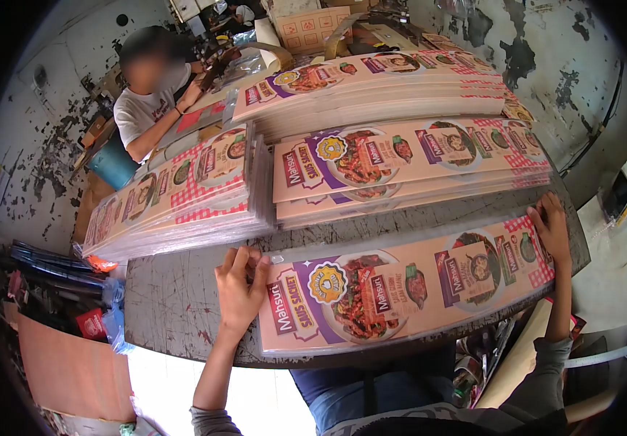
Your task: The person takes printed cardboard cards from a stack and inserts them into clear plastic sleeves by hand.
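A long printed Mahsuri sauce banner point(429, 287) in a clear plastic sleeve lies flat along the table's front edge. My left hand point(242, 287) is closed at its upper left corner, with the fingers curled and the thumb against the edge. At the opposite end, my right hand point(552, 229) grips the upper right corner, its fingers bent over the edge. Just beyond lies a stack of the same sleeved banners point(415, 163), the top ones slightly fanned. Another sleeved stack point(182, 182) sits to the left.
A taller pile of banners point(371, 91) stands at the back of the worn grey table point(175, 305). Across on the left, a person point(153, 102) in a white shirt handles something dark. Behind are a cardboard box point(313, 29) and a blue bin point(113, 163).
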`<state>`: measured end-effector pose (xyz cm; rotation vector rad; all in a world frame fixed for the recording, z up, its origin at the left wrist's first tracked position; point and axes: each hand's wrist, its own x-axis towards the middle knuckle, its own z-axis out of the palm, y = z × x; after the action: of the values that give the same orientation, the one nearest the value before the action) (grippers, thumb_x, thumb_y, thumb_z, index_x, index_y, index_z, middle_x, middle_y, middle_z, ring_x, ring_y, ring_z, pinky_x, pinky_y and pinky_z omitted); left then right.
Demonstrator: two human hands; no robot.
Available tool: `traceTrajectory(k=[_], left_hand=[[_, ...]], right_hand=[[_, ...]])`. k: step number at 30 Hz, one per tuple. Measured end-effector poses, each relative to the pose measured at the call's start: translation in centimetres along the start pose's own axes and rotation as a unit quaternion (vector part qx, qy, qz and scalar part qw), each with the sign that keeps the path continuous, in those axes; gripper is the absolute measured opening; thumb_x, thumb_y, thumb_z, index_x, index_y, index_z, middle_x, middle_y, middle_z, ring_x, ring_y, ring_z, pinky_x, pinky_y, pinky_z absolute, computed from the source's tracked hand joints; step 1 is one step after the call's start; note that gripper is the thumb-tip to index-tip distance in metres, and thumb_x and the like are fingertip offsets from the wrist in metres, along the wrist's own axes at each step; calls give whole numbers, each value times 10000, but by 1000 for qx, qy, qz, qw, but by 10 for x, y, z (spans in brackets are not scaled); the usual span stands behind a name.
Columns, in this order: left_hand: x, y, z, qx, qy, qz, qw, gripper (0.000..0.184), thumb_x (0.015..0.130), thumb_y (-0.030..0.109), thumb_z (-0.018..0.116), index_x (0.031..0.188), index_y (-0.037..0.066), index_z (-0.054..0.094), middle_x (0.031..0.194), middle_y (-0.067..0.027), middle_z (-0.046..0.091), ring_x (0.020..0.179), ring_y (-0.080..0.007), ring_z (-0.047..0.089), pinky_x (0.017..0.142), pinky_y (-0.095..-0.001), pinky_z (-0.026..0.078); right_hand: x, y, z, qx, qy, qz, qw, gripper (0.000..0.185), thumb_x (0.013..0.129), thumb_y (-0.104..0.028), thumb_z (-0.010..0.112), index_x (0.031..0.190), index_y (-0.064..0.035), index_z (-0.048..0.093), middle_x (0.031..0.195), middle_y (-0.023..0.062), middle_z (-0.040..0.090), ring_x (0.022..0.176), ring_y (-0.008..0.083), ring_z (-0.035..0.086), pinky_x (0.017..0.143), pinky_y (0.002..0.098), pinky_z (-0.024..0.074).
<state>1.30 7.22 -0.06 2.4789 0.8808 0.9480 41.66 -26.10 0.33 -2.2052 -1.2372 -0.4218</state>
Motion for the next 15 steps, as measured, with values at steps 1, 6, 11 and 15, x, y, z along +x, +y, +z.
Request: traceTrajectory(k=[1, 6, 11, 15], left_hand=[[0, 0, 0, 0, 0, 0, 1000, 124, 839, 154, 604, 804, 53, 541, 655, -51, 546, 530, -212, 542, 631, -343, 397], [0, 4, -4, -62, -4, -23, 998, 103, 851, 115, 595, 840, 25, 545, 634, -119, 603, 565, -236, 614, 559, -314, 462], [-5, 4, -14, -52, -44, -22, 997, 153, 831, 98, 611, 956, 23, 564, 647, -108, 606, 595, -230, 632, 569, -309, 478], [-14, 16, -28, -9, -104, -56, 993, 391, 803, 67, 617, 1173, 50, 491, 682, -107, 627, 629, -201, 646, 593, -307, 498]], right_hand=[[0, -1, 0, 0, 0, 0, 1000, 237, 805, -77, 581, 706, 30, 394, 687, 115, 353, 637, 254, 363, 589, 345, 312], [0, -1, -1, 2, -6, 13, 1000, 244, 799, -113, 608, 716, 27, 426, 705, 134, 389, 667, 279, 391, 613, 359, 327], [-1, -4, -2, -2, -6, 11, 1000, 242, 801, -115, 597, 712, 22, 419, 708, 135, 381, 676, 282, 391, 621, 363, 328], [2, -3, -2, -7, 2, 2, 1000, 237, 801, -121, 592, 715, 12, 415, 708, 135, 376, 675, 287, 386, 624, 367, 324]])
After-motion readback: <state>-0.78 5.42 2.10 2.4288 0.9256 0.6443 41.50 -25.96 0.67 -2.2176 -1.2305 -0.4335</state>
